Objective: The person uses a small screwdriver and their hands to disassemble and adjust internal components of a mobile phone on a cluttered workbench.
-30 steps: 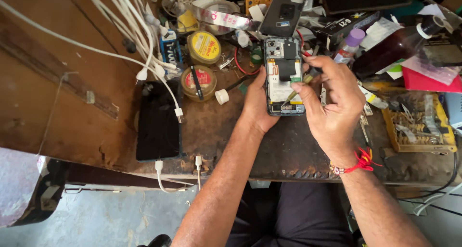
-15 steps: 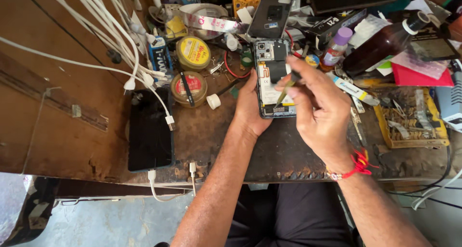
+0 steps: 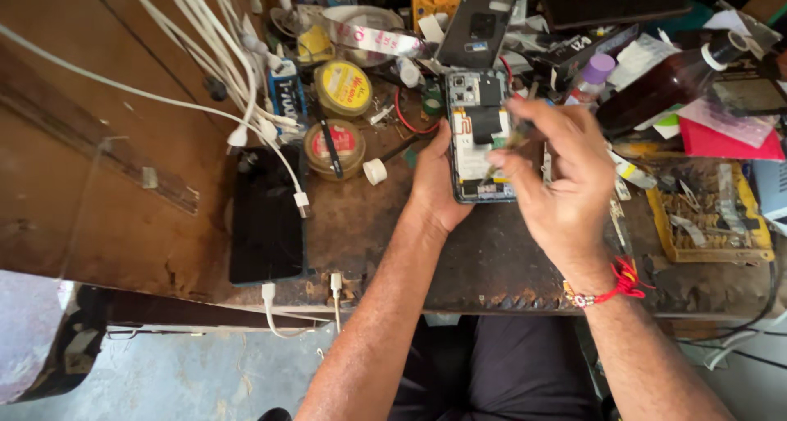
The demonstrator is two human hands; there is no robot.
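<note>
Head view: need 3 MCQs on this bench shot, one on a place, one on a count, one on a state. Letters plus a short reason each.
1. Where does the dark phone lying screen-up sit relative to the opened phone?
A. to its left
B. to its right
C. on top of it

2. How many round yellow-lidded tins stand on the bench?
A. one
B. two
C. four

3. What state is the phone under the hands in?
A. back cover off, insides showing
B. sealed in a case
C. folded shut

Answers:
1 A, it lies by the white cables.
2 B, one behind the other.
3 A, the left hand steadies it while the right hand works above the exposed parts.
</note>
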